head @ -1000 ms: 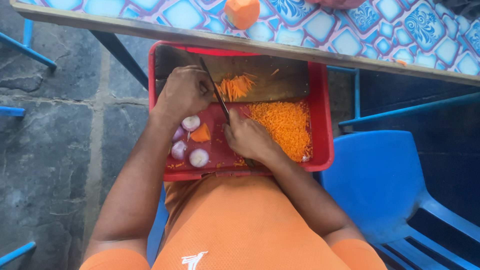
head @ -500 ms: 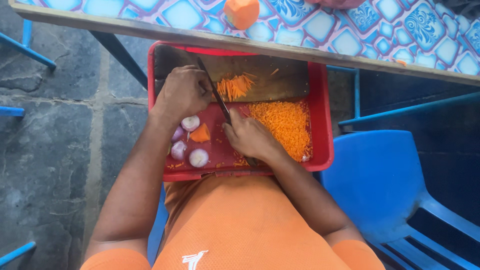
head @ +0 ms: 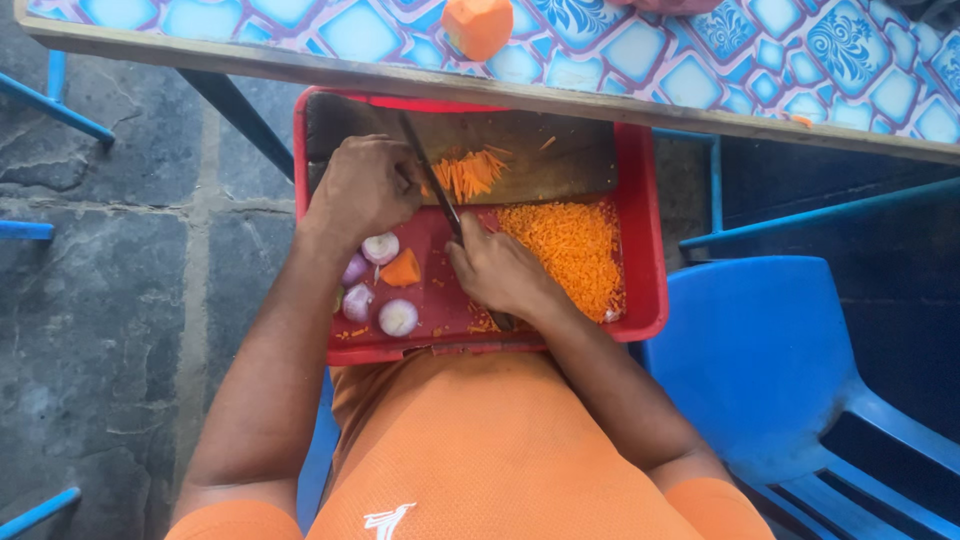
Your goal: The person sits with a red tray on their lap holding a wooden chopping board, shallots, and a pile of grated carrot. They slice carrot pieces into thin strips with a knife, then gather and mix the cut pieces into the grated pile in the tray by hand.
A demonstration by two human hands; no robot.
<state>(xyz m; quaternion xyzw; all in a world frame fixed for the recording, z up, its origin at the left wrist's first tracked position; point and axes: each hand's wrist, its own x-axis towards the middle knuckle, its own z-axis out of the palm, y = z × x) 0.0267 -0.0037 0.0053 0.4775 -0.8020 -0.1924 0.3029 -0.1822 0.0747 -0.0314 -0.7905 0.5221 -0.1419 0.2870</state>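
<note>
Chopping carrot on my lap: my right hand (head: 500, 270) has its grip closed round the handle of a dark-bladed kitchen knife (head: 432, 185), blade reaching toward the far side of the red rectangular plastic tray (head: 648, 240). My left hand (head: 365, 188) is curled shut at the near left part of the dark wooden cutting board (head: 560, 155), knuckles just beside the blade; whether it pins anything I cannot tell. The small bundle of orange carrot sticks (head: 468, 172) lies on the board right of the blade. To do this well, I judge the fingertips should stay tucked and the cuts short and even. A heap of finely diced orange carrot (head: 570, 250) fills the tray's right side; halved purple shallots (head: 372, 280) and an orange carrot wedge (head: 402, 270) sit at its near left. A peeled carrot stub (head: 478, 25) stands on the patterned blue counter (head: 700, 60).
</note>
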